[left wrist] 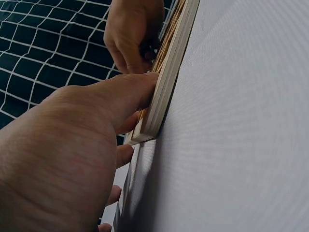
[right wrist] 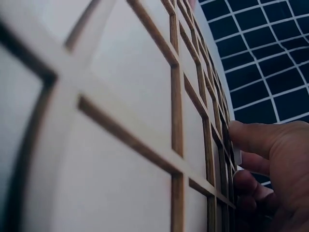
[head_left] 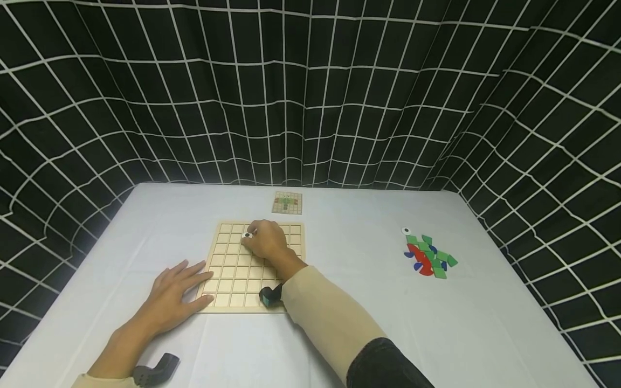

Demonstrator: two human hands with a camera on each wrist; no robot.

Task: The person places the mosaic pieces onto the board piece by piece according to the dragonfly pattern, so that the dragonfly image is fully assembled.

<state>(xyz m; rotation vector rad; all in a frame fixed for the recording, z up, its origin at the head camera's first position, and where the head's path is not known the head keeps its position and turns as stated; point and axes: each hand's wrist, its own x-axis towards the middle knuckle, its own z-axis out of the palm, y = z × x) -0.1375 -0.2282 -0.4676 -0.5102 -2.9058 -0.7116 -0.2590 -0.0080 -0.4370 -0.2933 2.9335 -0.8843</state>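
Observation:
A wooden grid board (head_left: 227, 309) with square recesses lies on the white table. Between the thumb and fingers of my right hand (head_left: 268, 238) is a white eye piece with a black dot (head_left: 247, 235), pinched low over the upper part of the board. The edge of that white piece (right wrist: 237, 155) shows at the fingertips in the right wrist view. My left hand (head_left: 170, 295) rests with fingers spread at the board's left edge, thumb and a fingertip on its frame. In the left wrist view, the left thumb (left wrist: 130, 92) lies against the board's thick side.
Behind the board lies a small pattern card (head_left: 287, 203) with a coloured figure on a grid. To the right is a loose pile of green pieces (head_left: 423, 246), red pieces (head_left: 420, 257) and blue pieces, with another eye piece (head_left: 406, 230) beside it. Black-and-white gridded curtains (head_left: 320, 97) surround the table.

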